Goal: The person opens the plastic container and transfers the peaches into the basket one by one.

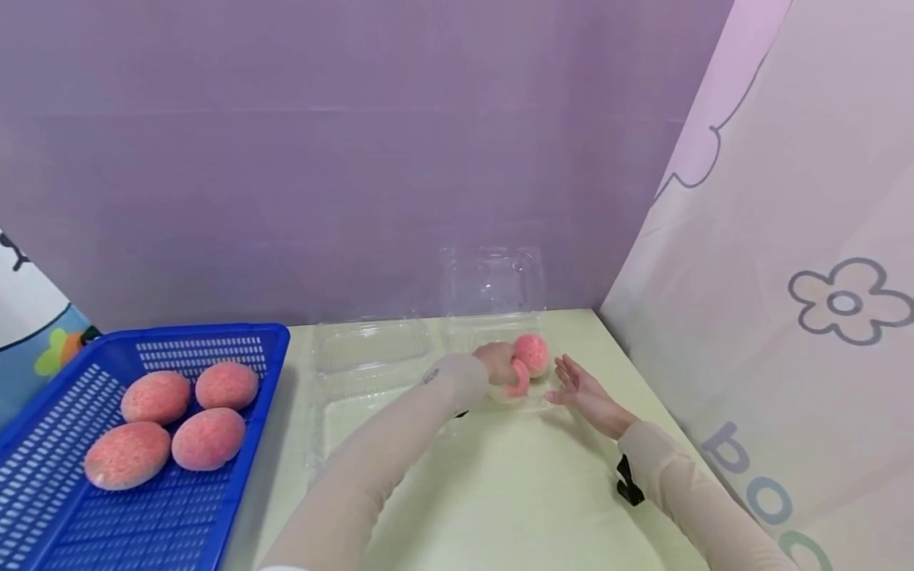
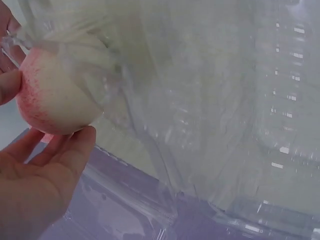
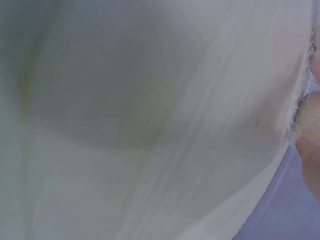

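Observation:
My left hand (image 1: 496, 363) holds a pink-and-cream peach (image 1: 500, 393) low over a clear plastic clamshell box (image 1: 493, 321). In the left wrist view, the fingers and thumb curl round this peach (image 2: 60, 85), and clear plastic overlaps its far side. Just beyond it, a second pink peach (image 1: 531, 354) sits in the same box. To the right of the box, my right hand (image 1: 585, 396) has its fingers extended near the wall of the box. Only its thumb (image 3: 311, 167) shows in the right wrist view, close to a peach (image 3: 309, 117) at the frame's edge.
On the left, a blue plastic basket (image 1: 274, 373) contains several pink peaches (image 1: 207, 438). Another clear clamshell box (image 1: 371, 346) lies with its lid open on the pale table (image 1: 514, 507), between basket and left forearm. A purple backdrop (image 1: 321, 159) and a printed curtain (image 1: 757, 238) border the table.

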`<state>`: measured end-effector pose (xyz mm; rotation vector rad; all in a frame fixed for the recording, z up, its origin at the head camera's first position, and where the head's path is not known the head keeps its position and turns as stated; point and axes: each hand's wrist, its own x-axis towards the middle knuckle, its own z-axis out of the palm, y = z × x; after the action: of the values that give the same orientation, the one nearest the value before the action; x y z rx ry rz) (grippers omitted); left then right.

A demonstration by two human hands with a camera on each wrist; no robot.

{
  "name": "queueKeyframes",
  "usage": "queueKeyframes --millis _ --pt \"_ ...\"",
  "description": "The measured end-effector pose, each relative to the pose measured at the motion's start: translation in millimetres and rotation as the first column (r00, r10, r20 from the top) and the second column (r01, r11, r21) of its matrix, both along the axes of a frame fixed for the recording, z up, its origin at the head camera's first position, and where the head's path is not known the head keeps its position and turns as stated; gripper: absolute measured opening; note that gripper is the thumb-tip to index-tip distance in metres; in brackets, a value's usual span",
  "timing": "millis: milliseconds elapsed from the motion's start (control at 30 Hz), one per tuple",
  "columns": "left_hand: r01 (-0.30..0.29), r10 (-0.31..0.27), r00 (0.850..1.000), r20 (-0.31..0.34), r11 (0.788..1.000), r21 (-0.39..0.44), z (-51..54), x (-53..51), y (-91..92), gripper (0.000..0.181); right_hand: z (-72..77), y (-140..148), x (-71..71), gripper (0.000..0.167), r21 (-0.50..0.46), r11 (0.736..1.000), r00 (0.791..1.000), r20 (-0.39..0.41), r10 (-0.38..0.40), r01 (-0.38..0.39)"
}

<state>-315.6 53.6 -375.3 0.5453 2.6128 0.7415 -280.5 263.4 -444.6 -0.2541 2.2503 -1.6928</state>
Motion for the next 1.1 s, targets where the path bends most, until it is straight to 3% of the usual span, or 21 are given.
queueKeyframes --millis 200,400,700,900,1100 --pt "0.014 -0.013 1.000 0.028 0.998 -0.067 2.2 -6.3 -3.1 0.045 -0.7 -1.8 -0.4 0.097 -0.004 1.000 1.000 0.008 -0.004 0.004" --pt "0.051 -0.052 0.999 -0.008 0.992 -0.119 3.8 -10.4 -7.6 0.038 -0.8 -2.2 -2.8 0.097 -0.014 1.000 1.000 -0.001 0.002 -0.002" --pt "0.097 -0.098 0.995 -0.005 0.989 -0.109 -16.0 -25.0 -7.2 0.046 0.0 -1.4 -3.5 0.095 -0.025 1.000 1.000 0.009 -0.002 0.002" --pt "0.157 -0.171 0.981 -0.097 0.979 -0.131 -26.4 -25.9 -8.0 0.065 0.9 -0.5 -2.0 0.096 -0.009 1.000 1.000 0.012 -0.007 0.007" --pt "0.115 -0.128 0.986 -0.104 0.985 -0.127 -40.4 -27.5 -6.4 0.082 -1.7 0.0 -2.0 0.095 -0.021 1.000 1.000 -0.002 0.001 -0.001"
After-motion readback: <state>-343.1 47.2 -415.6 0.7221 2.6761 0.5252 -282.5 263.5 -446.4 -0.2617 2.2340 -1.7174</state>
